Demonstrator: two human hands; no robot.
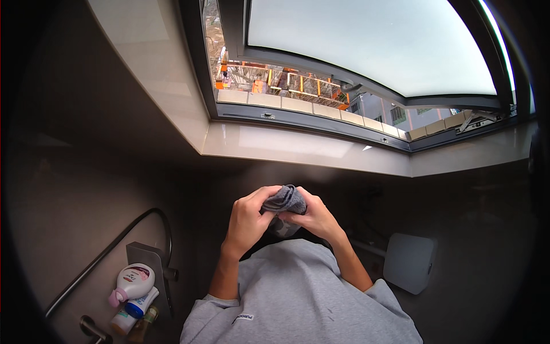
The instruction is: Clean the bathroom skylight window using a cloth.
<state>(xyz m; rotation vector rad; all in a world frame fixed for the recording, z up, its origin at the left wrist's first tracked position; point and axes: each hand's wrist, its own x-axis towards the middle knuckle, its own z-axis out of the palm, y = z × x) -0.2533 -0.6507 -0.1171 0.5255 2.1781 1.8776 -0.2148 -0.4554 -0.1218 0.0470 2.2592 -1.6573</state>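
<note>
A dark grey cloth [286,199], bunched or rolled at its top, is held up in front of my chest. My left hand [247,218] grips its left side, with the fingers curled over the top and the thumb below. On the opposite side my right hand [316,217] is closed on the same cloth, its thumb near the left thumb. A lighter, patterned part shows beneath the hands, and I cannot tell whether it belongs to the cloth. Both forearms are bare below the short sleeves of a grey T-shirt [303,292].
Ahead, a dark-framed window [372,43] is tilted outward above a pale sill [303,146]. Several bottles, among them a white one [136,281], stand at lower left beside a metal fixture [150,255] and a curved dark hose [109,249]. A white box [409,262] is at right.
</note>
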